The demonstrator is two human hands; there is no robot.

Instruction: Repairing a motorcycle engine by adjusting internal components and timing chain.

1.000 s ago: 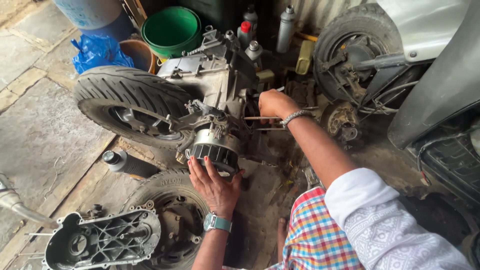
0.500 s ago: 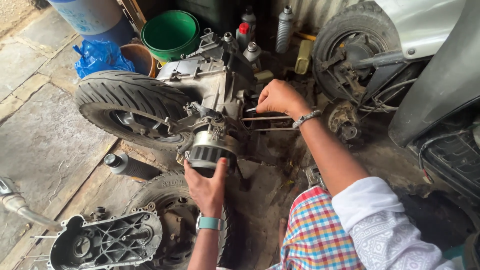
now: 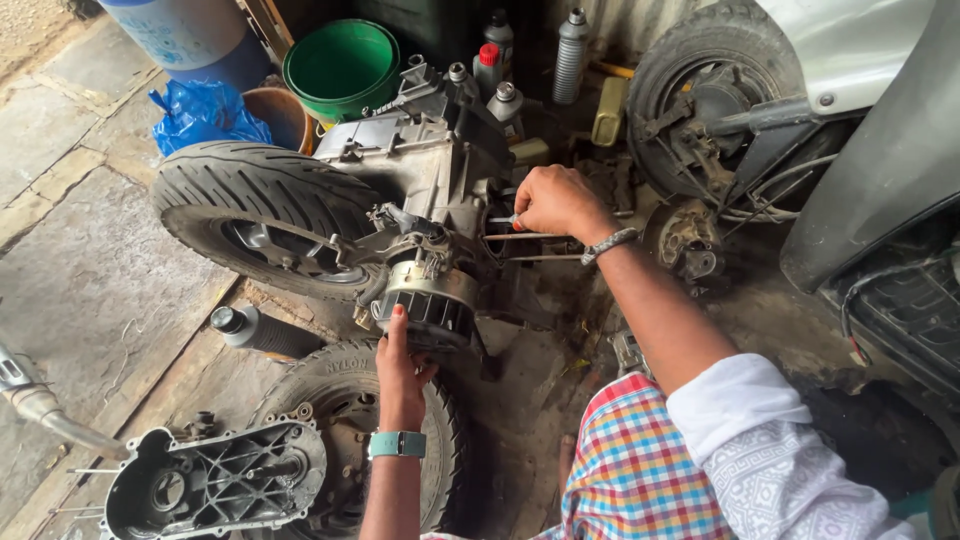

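Note:
A greasy scooter engine block (image 3: 430,190) with its rear tyre (image 3: 260,215) lies on the workshop floor. My left hand (image 3: 402,368), with a teal watch on the wrist, rests against the finned round fan housing (image 3: 430,300) at the engine's near end. My right hand (image 3: 555,203) is closed on a small tool with an orange tip, held against the long studs (image 3: 530,237) that stick out of the engine's side. A woven band sits on that wrist.
A loose engine side cover (image 3: 215,482) lies on a second tyre (image 3: 345,400) at the lower left. A green bucket (image 3: 342,68), a blue bag (image 3: 205,112) and oil bottles (image 3: 570,40) stand behind. A scooter's wheel (image 3: 700,95) and grey bodywork (image 3: 890,160) fill the right.
My right hand moved left along the studs, closer to the engine block. My left hand stayed on the fan housing, and the view shifted slightly.

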